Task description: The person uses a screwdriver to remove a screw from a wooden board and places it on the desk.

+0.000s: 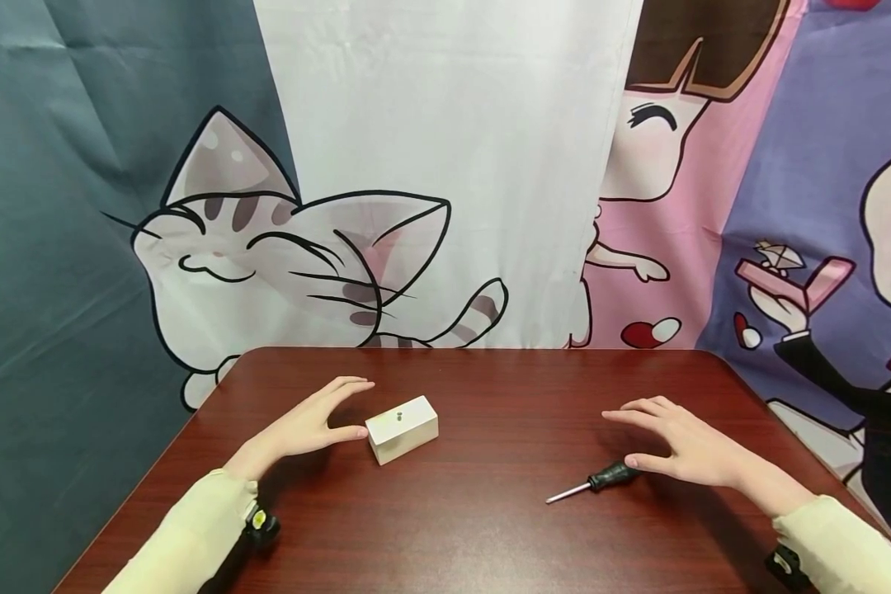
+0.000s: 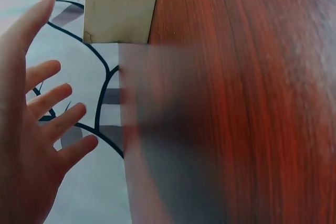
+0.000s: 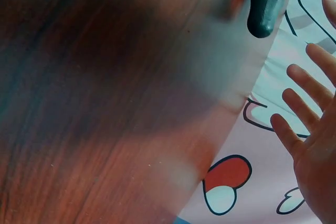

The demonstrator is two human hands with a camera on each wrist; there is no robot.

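A pale wooden block (image 1: 408, 437) lies on the table, a small screw (image 1: 399, 416) standing up from its top face. My left hand (image 1: 308, 425) is just left of the block, fingers spread and nothing held; in the left wrist view a gap shows between the hand (image 2: 37, 124) and the block (image 2: 119, 11). To the right lies a screwdriver (image 1: 610, 477) with a dark green handle, its metal shaft pointing left toward the front. Above the handle's end hovers my right hand (image 1: 676, 441), fingers apart and holding nothing. The right wrist view shows the handle (image 3: 265, 6) beyond that hand (image 3: 320, 150).
The reddish-brown wooden table (image 1: 490, 544) carries the block and screwdriver. Behind it hangs a cloth printed with a cartoon cat (image 1: 267, 264) and cartoon people. Black wrist cameras (image 1: 261, 525) sit at both cream sleeves (image 1: 193, 536).
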